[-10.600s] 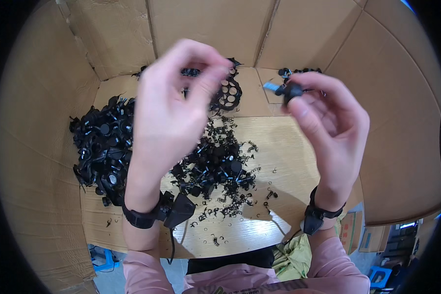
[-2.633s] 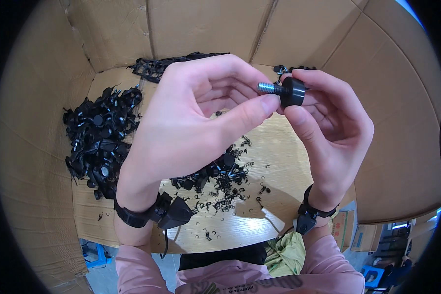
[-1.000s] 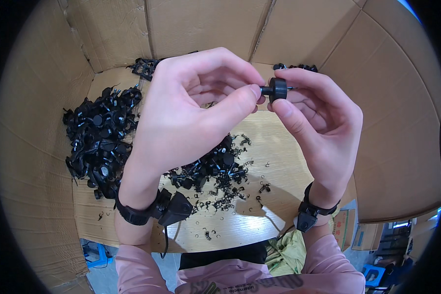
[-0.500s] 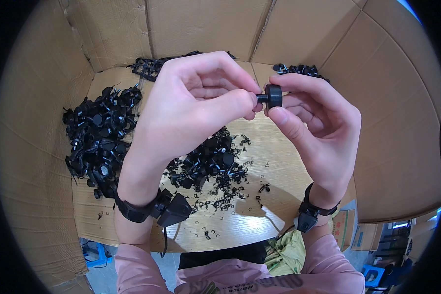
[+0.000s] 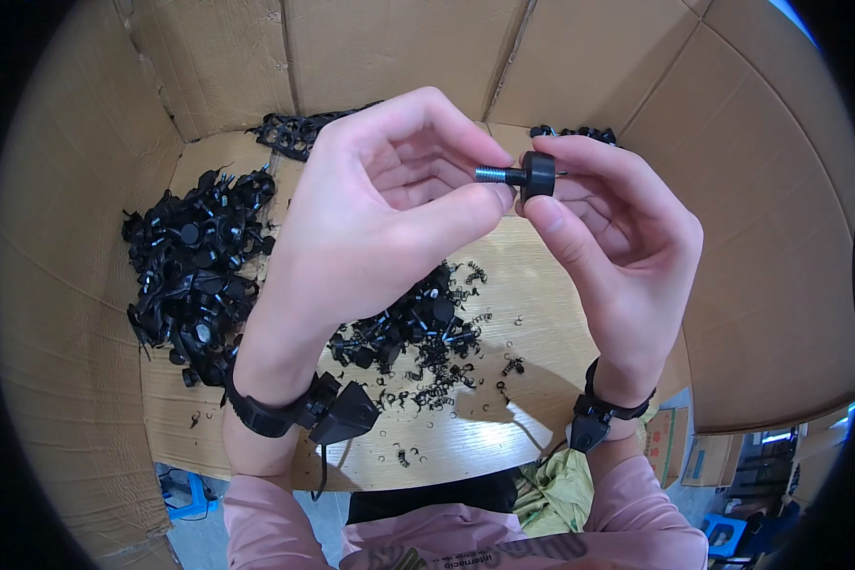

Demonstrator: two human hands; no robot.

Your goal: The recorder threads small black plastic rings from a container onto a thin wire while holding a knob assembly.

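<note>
A black round-headed bolt (image 5: 539, 176) is held up sideways above the table, its silver threaded end pointing left. Gripping the round head between thumb and index finger is my right hand (image 5: 627, 237). A thin dark sliver sticks out of the head's right face. My left hand (image 5: 351, 209) has its thumb and index fingertips around the shank near the head, leaving the silver thread exposed. Its other fingers are curled. Below my hands lies a pile of similar black-headed bolts (image 5: 437, 309), partly hidden by my left hand and wrist.
A larger heap of black bolts with ragged black scraps (image 5: 199, 233) covers the table's left side. Black perforated strips (image 5: 290, 133) and more bolts (image 5: 575, 135) lie along the back. Small black curls (image 5: 437, 389) are scattered across the wooden table (image 5: 465, 446). Cardboard walls (image 5: 399, 57) surround it.
The bolt's silver thread, hidden behind my left fingers before, now shows. My left fingertips have shifted along the shank, and the bolt has moved slightly right.
</note>
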